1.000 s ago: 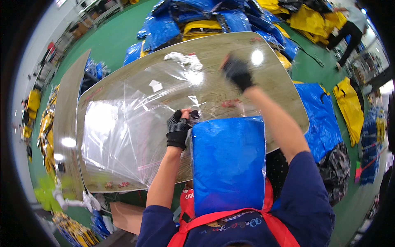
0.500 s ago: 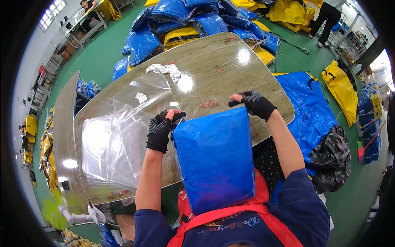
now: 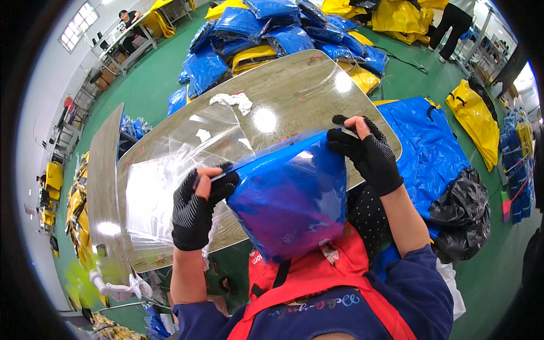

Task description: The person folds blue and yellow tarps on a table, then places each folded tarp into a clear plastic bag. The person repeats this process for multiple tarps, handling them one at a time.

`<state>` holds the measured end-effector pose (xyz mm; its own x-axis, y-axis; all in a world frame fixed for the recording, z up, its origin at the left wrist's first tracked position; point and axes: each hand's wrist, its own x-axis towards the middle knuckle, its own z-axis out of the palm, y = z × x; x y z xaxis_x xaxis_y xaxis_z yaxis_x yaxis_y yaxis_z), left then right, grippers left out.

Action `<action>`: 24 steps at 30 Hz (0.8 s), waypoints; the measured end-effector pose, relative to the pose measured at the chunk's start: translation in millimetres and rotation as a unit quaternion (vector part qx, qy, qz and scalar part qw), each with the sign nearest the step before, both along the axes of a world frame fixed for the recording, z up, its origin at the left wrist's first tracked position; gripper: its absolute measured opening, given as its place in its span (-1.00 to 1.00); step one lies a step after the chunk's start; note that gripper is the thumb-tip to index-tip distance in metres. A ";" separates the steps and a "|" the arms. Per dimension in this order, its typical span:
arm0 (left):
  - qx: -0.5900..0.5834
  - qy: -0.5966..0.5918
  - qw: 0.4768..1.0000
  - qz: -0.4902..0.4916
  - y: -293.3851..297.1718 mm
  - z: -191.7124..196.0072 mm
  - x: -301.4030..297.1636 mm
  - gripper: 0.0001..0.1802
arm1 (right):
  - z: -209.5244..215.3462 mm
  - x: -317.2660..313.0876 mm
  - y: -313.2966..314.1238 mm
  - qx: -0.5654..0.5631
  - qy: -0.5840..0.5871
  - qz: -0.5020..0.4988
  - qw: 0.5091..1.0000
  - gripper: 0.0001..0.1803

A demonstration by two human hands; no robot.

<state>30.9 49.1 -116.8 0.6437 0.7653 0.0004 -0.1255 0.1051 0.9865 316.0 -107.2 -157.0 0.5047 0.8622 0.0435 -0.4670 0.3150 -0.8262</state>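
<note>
Wood-grain table (image 3: 300, 85) ahead; over the red apron (image 3: 354, 252), left hand (image 3: 197, 207) and right hand (image 3: 374, 156) now grip 1 film-wrapped blue package (image 3: 289, 198) by its top corners, edge newly drawn taut, likely steadying the wrapping.

The far tabletop (image 3: 294, 82) leaves room to pass; the blue packet (image 3: 290, 198) blocks nearer in.

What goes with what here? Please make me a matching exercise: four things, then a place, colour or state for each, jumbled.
1. blue package
2. white scrap
3. clear plastic sheets
4. apron

A. crumpled, near the far edge of the table
B. red
C. between left hand and right hand
D. spread on the table's left part

Pairs: 1-C, 2-A, 3-D, 4-B
</note>
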 end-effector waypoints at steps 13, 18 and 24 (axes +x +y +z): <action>0.598 0.281 0.729 -0.180 13.1 -0.1 -12.4 -0.49 | -71.9 -6.9 -20.7 0.019 -0.277 -0.165 0.946 -0.77; 0.465 0.521 0.692 -0.183 34.5 81.6 0.3 -0.63 | -78.2 -6.8 -20.2 0.028 -0.260 -0.170 0.950 -0.77; 0.463 0.483 0.678 -0.304 13.3 1.9 116.1 -0.21 | -62.1 -9.7 -25.8 0.010 -0.274 -0.115 0.955 -0.79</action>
<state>147.0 62.4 -114.9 0.8821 0.3185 -0.3472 0.4157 -0.8730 0.2552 306.4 -133.1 -219.1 0.5771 0.7275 0.3711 0.1167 0.3762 -0.9191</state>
